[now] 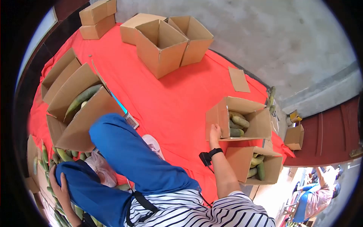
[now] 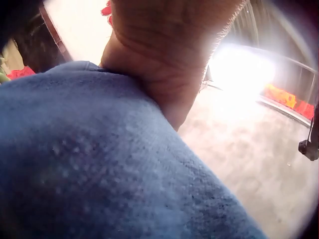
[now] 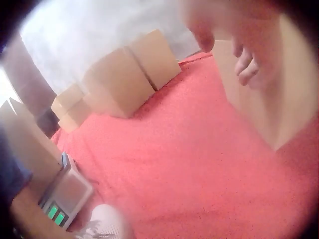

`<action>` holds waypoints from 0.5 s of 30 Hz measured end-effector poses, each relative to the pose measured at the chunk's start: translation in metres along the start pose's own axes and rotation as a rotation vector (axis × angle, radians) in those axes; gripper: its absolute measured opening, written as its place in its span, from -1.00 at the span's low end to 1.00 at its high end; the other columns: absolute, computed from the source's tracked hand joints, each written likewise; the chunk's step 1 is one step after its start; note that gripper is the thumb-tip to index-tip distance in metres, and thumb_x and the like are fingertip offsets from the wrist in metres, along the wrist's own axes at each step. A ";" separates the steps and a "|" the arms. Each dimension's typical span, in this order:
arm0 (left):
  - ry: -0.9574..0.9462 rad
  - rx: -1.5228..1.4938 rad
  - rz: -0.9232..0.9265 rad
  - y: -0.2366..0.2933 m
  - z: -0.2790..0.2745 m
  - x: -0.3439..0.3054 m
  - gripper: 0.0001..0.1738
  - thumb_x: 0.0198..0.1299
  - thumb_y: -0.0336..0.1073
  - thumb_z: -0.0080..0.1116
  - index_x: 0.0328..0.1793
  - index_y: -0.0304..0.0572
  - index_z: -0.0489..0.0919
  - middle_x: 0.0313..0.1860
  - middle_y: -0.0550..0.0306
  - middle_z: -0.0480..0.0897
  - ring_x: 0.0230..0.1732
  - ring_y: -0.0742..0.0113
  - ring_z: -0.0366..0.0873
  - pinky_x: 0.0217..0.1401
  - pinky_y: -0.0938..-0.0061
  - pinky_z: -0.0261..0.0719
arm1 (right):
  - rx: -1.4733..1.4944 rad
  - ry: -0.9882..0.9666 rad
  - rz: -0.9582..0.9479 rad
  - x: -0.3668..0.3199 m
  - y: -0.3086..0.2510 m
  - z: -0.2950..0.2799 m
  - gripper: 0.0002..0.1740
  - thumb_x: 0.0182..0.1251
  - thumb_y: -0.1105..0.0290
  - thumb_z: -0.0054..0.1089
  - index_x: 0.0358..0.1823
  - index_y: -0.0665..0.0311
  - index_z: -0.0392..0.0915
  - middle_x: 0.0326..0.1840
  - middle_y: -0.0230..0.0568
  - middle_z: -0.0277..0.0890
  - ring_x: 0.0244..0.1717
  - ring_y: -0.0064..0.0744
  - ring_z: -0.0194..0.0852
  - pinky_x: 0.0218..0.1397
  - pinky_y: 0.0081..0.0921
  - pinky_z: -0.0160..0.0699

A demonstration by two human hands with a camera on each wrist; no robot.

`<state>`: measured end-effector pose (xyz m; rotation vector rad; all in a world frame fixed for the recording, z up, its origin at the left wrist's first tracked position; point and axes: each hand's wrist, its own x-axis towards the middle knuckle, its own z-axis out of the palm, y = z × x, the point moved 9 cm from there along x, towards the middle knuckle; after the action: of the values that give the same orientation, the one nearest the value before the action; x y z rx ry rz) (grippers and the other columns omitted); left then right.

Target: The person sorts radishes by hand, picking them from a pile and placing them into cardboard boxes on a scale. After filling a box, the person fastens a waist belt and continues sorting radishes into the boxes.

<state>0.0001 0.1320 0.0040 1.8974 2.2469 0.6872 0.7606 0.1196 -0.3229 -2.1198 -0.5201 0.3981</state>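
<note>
My right hand (image 1: pixel 215 132) is at the outer left wall of an upright cardboard box (image 1: pixel 217 113), which holds several long green-yellow gourds (image 1: pixel 238 121). In the right wrist view the fingers (image 3: pixel 246 69) hang loosely bent beside the brown box wall (image 3: pixel 279 114). My left hand (image 1: pixel 62 189) rests on the blue trousers (image 1: pixel 81 189) at the knee. Only the wrist and blue cloth (image 2: pixel 99 159) show in the left wrist view; the fingers are hidden there.
A second box (image 1: pixel 240 162) of gourds stands just nearer. Open boxes (image 1: pixel 170 56) stand at the back on red cloth (image 1: pixel 162 102). At left are a gourd-filled box (image 1: pixel 87 121), a digital scale (image 3: pixel 75 189) and loose gourds (image 1: pixel 45 155). Another person (image 1: pixel 315 200) sits far right.
</note>
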 end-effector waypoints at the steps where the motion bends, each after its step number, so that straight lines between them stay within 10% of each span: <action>1: -0.006 0.015 -0.008 0.000 -0.001 0.002 -0.56 0.32 -0.33 0.02 0.29 -0.32 0.38 0.23 -0.07 0.46 0.30 0.09 0.35 0.41 0.34 0.16 | -0.046 0.080 -0.062 0.000 0.003 -0.005 -0.49 0.36 0.15 -0.01 0.12 0.45 0.45 0.03 0.01 0.58 0.03 -0.15 0.54 0.13 -0.34 0.43; 11: -0.098 0.051 0.054 0.045 0.005 0.026 -0.48 0.17 -0.36 0.18 0.27 -0.28 0.39 0.21 -0.09 0.46 0.29 0.08 0.37 0.37 0.36 0.24 | 0.553 0.046 -0.012 0.118 0.138 -0.068 -0.73 0.41 0.37 -0.09 -0.05 0.38 0.53 -0.14 -0.13 0.58 -0.09 -0.32 0.56 -0.01 -0.32 0.52; 12: -0.124 0.012 0.057 0.052 0.007 0.030 -0.46 0.17 -0.38 0.18 0.29 -0.28 0.38 0.23 -0.04 0.45 0.28 0.13 0.37 0.36 0.36 0.25 | -0.041 0.200 -0.325 0.164 0.193 -0.091 -0.75 0.42 0.39 -0.10 -0.08 0.36 0.53 -0.19 -0.17 0.57 -0.13 -0.31 0.55 -0.04 -0.32 0.52; 15: -0.191 -0.117 -0.096 0.076 0.007 0.047 -0.45 0.18 -0.38 0.18 0.32 -0.27 0.36 0.24 0.03 0.44 0.28 0.22 0.39 0.33 0.36 0.31 | 0.444 0.137 0.180 0.162 0.169 -0.150 -0.66 0.43 0.24 -0.10 0.02 0.31 0.51 -0.15 -0.30 0.53 -0.14 -0.30 0.49 -0.09 -0.29 0.49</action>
<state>0.0612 0.1871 0.0386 1.7115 2.1151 0.5828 1.0058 0.0094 -0.3947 -1.7498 -0.1416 0.4222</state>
